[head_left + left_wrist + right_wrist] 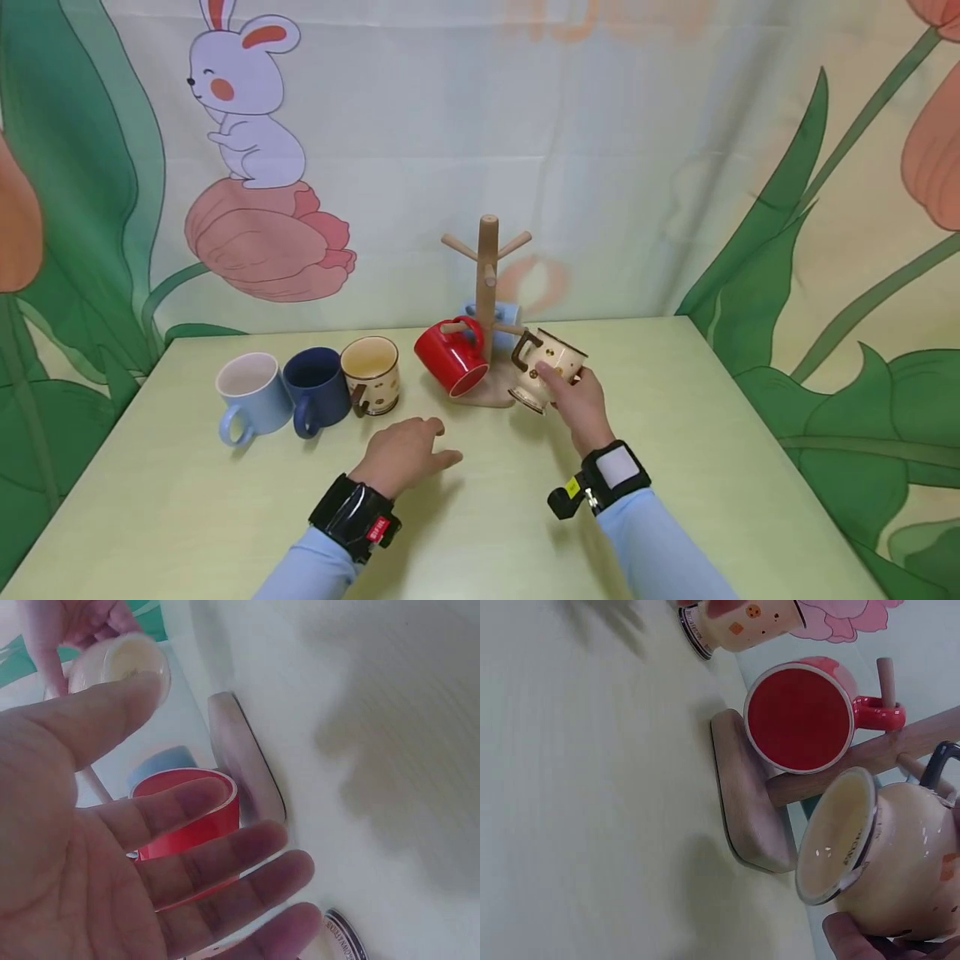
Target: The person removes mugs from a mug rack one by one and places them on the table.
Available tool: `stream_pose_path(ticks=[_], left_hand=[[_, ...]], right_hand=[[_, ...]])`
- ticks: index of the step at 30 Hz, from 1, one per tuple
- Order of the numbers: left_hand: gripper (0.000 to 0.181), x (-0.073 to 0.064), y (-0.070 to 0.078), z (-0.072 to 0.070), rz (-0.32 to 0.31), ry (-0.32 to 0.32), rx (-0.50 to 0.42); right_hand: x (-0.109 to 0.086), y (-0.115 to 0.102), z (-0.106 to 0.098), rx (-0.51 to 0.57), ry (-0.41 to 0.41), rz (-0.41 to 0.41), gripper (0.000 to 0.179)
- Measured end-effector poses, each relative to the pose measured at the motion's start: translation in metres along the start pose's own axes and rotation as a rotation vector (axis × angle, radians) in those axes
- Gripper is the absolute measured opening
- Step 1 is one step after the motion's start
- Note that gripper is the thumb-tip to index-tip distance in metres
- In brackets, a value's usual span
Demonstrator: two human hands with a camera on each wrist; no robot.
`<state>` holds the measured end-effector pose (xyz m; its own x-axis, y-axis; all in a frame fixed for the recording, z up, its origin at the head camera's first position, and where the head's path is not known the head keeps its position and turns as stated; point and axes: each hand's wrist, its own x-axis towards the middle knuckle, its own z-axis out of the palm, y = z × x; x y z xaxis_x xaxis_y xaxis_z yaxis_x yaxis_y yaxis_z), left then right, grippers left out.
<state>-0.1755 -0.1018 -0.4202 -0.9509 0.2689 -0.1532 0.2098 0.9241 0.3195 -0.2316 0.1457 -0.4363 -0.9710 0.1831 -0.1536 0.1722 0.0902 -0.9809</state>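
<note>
My right hand point(583, 407) grips a cream patterned mug point(558, 362) with a dark brown handle by its side. That mug is tilted, and its handle is right at the lower right peg of a wooden mug rack point(487, 283). A red mug point(461, 367) hangs by its handle on the lower left peg, mouth angled down. Behind the post, a light blue mug point(513, 315) is partly hidden. My left hand point(401, 454) hovers over the table in front of the rack, fingers spread and relaxed, holding nothing; its palm point(67, 862) shows in the left wrist view.
To the left, a light blue mug with a pale interior point(258, 396), a dark blue mug point(318, 392) and another cream patterned mug point(372, 375) stand upright in a row. All are on a pale table point(495, 542). A printed cloth point(622, 150) with a rabbit hangs behind.
</note>
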Motion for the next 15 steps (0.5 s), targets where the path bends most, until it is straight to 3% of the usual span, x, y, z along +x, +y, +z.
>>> stream_pose_path(ticks=[7, 15], left_hand=[[0.057, -0.001, 0.004, 0.000, 0.023, 0.067, -0.083], [0.062, 0.001, 0.017, -0.007, 0.083, 0.108, -0.229]], right_hand=[[-0.032, 0.006, -0.008, -0.187, 0.001, -0.092, 0.089], [-0.056, 0.009, -0.005, -0.362, -0.005, -0.236, 0.088]])
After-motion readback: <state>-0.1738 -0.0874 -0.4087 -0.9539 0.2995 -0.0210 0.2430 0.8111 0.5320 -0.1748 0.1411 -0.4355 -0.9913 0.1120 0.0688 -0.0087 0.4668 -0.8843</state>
